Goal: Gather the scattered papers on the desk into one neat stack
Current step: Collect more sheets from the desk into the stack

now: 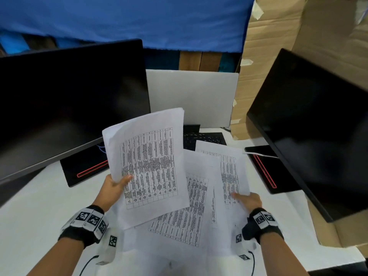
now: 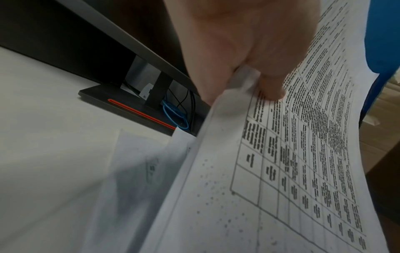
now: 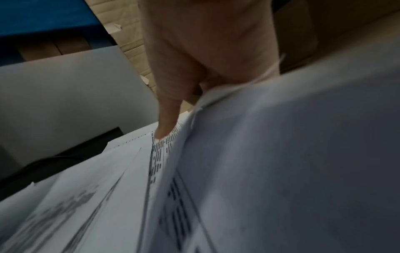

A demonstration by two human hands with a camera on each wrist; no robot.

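My left hand (image 1: pixel 122 183) pinches a thin bundle of printed table sheets (image 1: pixel 148 166) and holds it tilted above the white desk (image 1: pixel 39 216). The left wrist view shows the thumb (image 2: pixel 272 89) pressed on top of the bundle (image 2: pixel 292 162), with the fingers underneath. More printed sheets lie fanned on the desk: a middle one (image 1: pixel 196 208) and a right one (image 1: pixel 229 172). My right hand (image 1: pixel 246 198) grips the right sheet at its near right edge. In the right wrist view the thumb (image 3: pixel 167 119) lies on the print and the sheet (image 3: pixel 281 162) curls over the fingers.
A black monitor (image 1: pixel 69 100) stands at the left and another (image 1: pixel 318 126) at the right, each on a black base with a red stripe. A black keyboard (image 1: pixel 205 139) lies behind the papers, in front of a white board (image 1: pixel 191 96). Cardboard boxes (image 1: pixel 278 36) rise at the right.
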